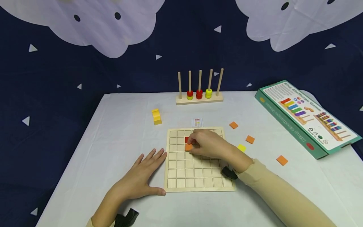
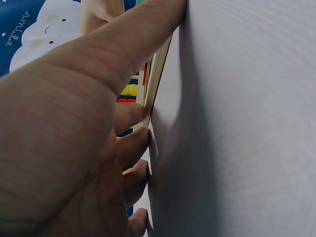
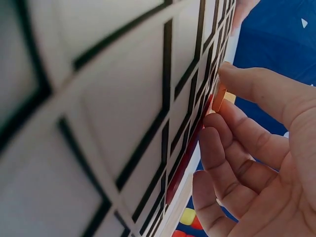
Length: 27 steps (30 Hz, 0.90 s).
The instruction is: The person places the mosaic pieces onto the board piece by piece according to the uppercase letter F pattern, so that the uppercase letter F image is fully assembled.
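A wooden grid board (image 1: 189, 173) lies on the white table. Over its upper part, my right hand (image 1: 210, 144) pinches a small orange square tile (image 1: 188, 147) between thumb and fingers; in the right wrist view the orange tile (image 3: 220, 100) is tilted against the grid. Just above it sits a red tile (image 1: 186, 140), partly covered by the fingers. More red (image 3: 183, 168) shows along the grid in the right wrist view. My left hand (image 1: 139, 179) rests with fingers spread beside the board, its thumb and index fingertips at the left edge.
A small pattern card (image 1: 197, 123) lies behind the board. Loose orange tiles (image 1: 250, 139) and a yellow tile (image 1: 241, 148) are scattered to the right. A yellow block (image 1: 157, 117), a peg stand (image 1: 181, 101) with red and yellow rings, and a green game box (image 1: 300, 126) stand farther back.
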Tool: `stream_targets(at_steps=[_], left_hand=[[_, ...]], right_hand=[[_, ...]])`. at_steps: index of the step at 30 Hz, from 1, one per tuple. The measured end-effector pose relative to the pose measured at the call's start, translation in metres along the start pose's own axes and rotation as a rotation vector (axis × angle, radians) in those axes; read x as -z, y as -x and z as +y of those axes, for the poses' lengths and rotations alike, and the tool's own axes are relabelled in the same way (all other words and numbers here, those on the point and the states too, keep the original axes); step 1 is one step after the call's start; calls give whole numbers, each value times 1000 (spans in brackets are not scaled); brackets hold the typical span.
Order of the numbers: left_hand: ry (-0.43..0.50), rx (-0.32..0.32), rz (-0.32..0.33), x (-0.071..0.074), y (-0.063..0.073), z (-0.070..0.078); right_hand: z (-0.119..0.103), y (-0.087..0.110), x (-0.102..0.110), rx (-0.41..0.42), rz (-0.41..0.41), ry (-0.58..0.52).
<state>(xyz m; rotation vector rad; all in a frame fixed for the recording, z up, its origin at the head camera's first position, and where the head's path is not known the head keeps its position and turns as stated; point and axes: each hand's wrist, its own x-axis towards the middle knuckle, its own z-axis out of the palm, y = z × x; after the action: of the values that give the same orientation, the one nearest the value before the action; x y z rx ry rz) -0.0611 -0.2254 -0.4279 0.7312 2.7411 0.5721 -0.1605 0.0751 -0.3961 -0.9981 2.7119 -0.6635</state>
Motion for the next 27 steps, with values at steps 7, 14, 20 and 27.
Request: stream_targets(at_steps=[7,14,20,27], left_hand=[[9,-9,3,1,0,0],[12,-11,1,1,0,1],[17,-11,4,1,1,0],[14,-8,6,1,1,0]], right_hand=[[-1,-2,-1,-13,-4,-1],[1,-2,-2,-15,-5,-2],[3,-2,-2,-8,1,-14],[8,-2,3,-21,-4,-57]])
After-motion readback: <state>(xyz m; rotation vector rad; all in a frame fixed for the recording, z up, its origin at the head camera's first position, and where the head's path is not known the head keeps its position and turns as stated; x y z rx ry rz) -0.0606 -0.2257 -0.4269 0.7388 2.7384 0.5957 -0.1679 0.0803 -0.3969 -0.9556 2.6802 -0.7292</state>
